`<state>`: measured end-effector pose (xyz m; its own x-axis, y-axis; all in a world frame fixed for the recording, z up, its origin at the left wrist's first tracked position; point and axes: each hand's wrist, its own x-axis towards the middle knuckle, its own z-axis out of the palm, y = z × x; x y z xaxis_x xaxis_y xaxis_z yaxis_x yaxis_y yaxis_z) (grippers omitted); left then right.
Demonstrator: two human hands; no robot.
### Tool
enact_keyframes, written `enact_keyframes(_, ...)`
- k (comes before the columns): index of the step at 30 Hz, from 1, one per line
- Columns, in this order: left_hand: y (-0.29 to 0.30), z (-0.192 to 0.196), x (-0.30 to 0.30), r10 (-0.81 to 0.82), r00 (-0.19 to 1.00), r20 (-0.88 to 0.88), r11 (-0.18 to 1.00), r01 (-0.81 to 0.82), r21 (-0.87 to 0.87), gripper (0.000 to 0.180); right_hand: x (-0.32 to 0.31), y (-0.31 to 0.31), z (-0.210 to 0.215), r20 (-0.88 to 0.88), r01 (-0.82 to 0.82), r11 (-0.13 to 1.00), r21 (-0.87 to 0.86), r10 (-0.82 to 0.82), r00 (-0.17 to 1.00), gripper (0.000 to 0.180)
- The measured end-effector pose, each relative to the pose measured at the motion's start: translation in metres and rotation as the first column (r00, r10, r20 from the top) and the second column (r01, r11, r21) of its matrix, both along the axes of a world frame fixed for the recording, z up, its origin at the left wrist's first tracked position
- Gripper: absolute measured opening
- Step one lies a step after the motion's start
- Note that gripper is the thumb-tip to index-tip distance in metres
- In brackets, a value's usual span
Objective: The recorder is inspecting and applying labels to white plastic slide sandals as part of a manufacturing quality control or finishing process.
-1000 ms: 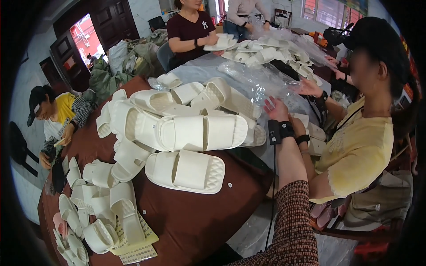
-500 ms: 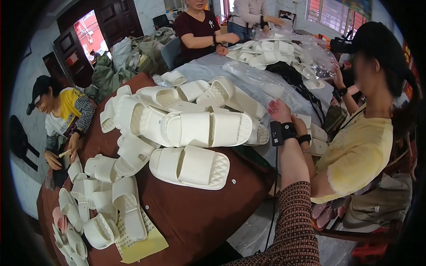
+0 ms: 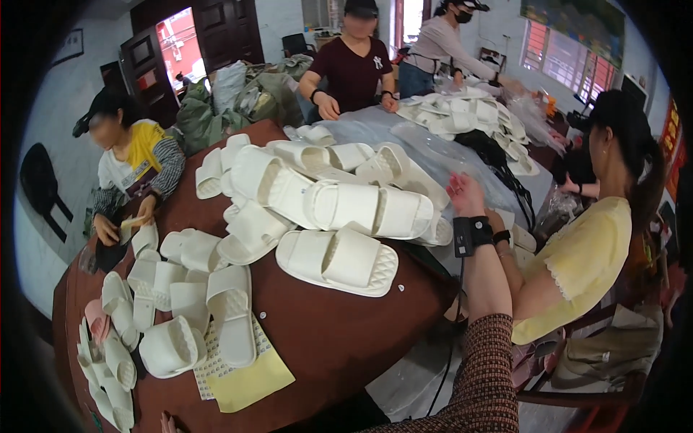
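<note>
My right hand (image 3: 465, 193) is raised beside the right end of a heap of white slippers (image 3: 372, 209), palm showing, fingers loosely apart and nothing in them. A black strapped device (image 3: 473, 234) sits on its wrist. Only a bit of my left hand (image 3: 169, 424) shows at the lower edge, over the brown cloth; most of its fingers are cut off. Nearest to it are a yellow sheet (image 3: 256, 382) with rows of small labels and a white slipper (image 3: 232, 317) lying partly on that sheet. One more white slipper (image 3: 338, 261) lies at the heap's front.
More white slippers (image 3: 119, 310) and a pink one (image 3: 96, 320) lie at the left on the brown-covered table (image 3: 325, 353). A person in yellow (image 3: 585, 267) sits close on my right. Others work around the tables. A second slipper pile (image 3: 469, 115) and clear plastic bags (image 3: 426, 137) lie farther back.
The view has swung, so the scene sits farther right. My left fingers have come in at the lower edge. My right hand stays near the heap, still holding nothing.
</note>
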<state>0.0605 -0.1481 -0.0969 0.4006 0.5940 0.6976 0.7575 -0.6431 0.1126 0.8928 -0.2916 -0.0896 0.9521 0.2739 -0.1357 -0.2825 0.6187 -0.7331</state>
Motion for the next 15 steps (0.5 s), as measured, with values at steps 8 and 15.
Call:
enact_keyframes(8,0.005,-0.017,-0.019,0.036,0.998,0.05,0.999,-0.036,0.004,0.02,-0.095,0.019,0.084,0.206,-0.041,0.998,0.054,0.029,0.978,0.034)
enact_keyframes(15,0.008,-0.047,-0.045,0.236,0.97,-0.066,0.932,-0.245,-0.266,0.033,-0.216,0.045,0.152,0.444,-0.241,0.97,0.042,0.198,0.874,0.022)
